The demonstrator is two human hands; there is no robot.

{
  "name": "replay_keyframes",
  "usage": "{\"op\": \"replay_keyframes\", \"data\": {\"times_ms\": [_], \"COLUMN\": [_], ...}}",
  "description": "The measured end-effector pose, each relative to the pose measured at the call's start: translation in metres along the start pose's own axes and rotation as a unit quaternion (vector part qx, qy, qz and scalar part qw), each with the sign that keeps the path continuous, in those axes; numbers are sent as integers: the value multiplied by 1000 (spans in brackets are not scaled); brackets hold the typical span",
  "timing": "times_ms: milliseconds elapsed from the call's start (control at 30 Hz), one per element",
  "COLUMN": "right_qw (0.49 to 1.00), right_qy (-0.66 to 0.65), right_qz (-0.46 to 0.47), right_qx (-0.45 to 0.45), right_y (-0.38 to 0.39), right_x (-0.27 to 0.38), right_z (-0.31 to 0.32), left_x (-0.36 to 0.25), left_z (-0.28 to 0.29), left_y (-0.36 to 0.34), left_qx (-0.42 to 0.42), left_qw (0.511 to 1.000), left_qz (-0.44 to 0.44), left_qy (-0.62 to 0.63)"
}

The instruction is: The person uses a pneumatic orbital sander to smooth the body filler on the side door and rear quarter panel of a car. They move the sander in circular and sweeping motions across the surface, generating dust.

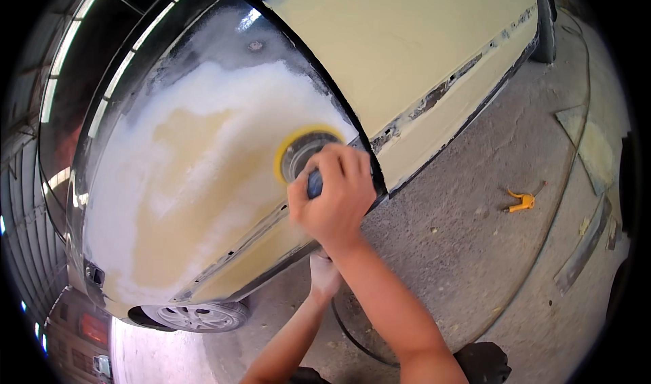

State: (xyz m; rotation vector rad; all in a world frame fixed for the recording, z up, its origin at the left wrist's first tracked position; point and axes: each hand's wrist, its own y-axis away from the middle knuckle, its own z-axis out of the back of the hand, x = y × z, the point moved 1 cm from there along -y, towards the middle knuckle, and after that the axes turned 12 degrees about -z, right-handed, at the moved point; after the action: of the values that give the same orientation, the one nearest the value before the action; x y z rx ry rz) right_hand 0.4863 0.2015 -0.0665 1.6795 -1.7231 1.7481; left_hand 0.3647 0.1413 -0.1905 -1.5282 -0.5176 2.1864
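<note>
Far left: dark curved car window [61,133], glossy, light strips reflected. Next, car side panel [180,221], rounded, cloudy white over yellowish patches, chalky-looking, grey smears up top. Spoked wheel [196,316] below it, rubber and metal.

Left hand [325,275] low by the panel's bottom edge, partly behind right wrist, looks dusty; can't tell if fingers are closed on anything. Probably kept low to stay out of the disc's way.

Round disc tool [297,157] against the panel near the door gap, yellow rim, grey body, bit blurred. Right hand [336,191] clamped over its dark blue grip from above, fingers curled; likely so the palm can press the disc flat and steer it.

Dark hose [358,344], flexible, curves across the floor, likely left loose for slack. Neighbouring panel [407,52]: smooth matte cream, scuffed dark groove. Rough concrete floor [468,241]; orange air gun [521,201] lying there, perhaps within reach. Far right: flat pale sheet [588,150], dull strip [584,247] below.
</note>
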Motion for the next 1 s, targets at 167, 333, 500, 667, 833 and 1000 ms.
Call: {"op": "replay_keyframes", "data": {"times_ms": [167, 333, 500, 667, 833, 1000], "right_qw": [999, 999, 1000, 1000, 999, 999], "right_qy": [8, -7, -10, 1, -15, 4], "right_qz": [-23, 1, -12, -13, -15, -42], "right_qx": [-24, 39, 9, 6, 24, -20], "right_y": [-27, 16, -19, -20, 8, -17], "right_x": [-3, 1, 6, 4, 2, -7], "right_z": [-1, 5, 0, -1, 4, 1], "left_x": [14, 7, 21, 16, 8, 1], "left_z": [-6, 2, 10, 6, 8, 1], "left_y": [-15, 7, -9, -12, 4, -13], "left_qx": [-9, 7, 27, 44, 34, 10], "left_qw": [987, 999, 998, 998, 998, 994], "left_qz": [134, -15, 58, 47, -11, 106], "left_qy": [84, -49, 5, 13, -43, 9]}}
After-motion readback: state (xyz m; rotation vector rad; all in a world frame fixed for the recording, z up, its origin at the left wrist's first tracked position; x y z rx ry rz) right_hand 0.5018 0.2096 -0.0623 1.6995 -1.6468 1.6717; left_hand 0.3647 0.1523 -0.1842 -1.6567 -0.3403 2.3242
